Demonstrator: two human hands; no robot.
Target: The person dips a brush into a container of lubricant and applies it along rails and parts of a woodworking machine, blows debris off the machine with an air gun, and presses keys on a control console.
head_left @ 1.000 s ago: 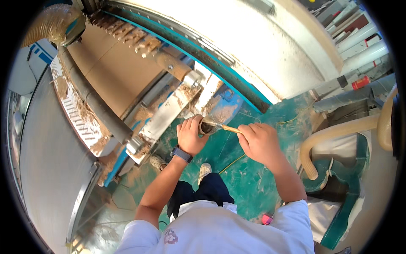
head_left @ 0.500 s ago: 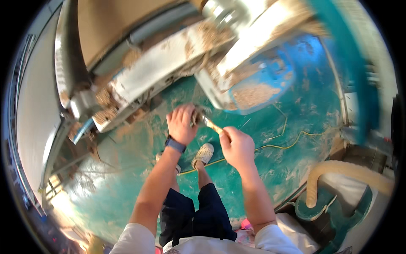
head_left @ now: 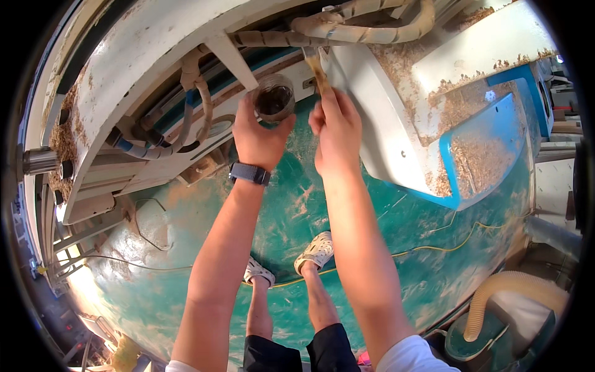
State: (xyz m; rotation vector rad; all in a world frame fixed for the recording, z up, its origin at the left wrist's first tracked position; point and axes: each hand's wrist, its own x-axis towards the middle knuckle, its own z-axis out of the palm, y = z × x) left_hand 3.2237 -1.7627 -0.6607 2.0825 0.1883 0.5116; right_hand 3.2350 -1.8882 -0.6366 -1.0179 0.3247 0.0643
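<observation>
My left hand [head_left: 260,139] is closed around a small clear jar [head_left: 274,98] with dark contents, held with its open mouth facing up. A dark watch band circles that wrist. To its right, my right hand [head_left: 338,127] grips the handle of a small paintbrush [head_left: 316,71]. The brush points away from me, its head up by the edge of the white machine frame [head_left: 365,80]. I cannot tell whether the bristles touch the frame. Jar and brush are apart.
Wrapped hoses [head_left: 365,25] loop above my hands, and more hang at the left under the machine's curved white beam [head_left: 142,43]. A blue-edged guard [head_left: 477,155] covered in sawdust juts out at right. A yellow cord [head_left: 427,248] crosses the green floor [head_left: 279,204]. A ribbed hose [head_left: 489,291] stands lower right.
Both hands have reached forward, farther from my body, and the view has shifted closer to the machine. The brush has come away from the jar and now points up at the frame.
</observation>
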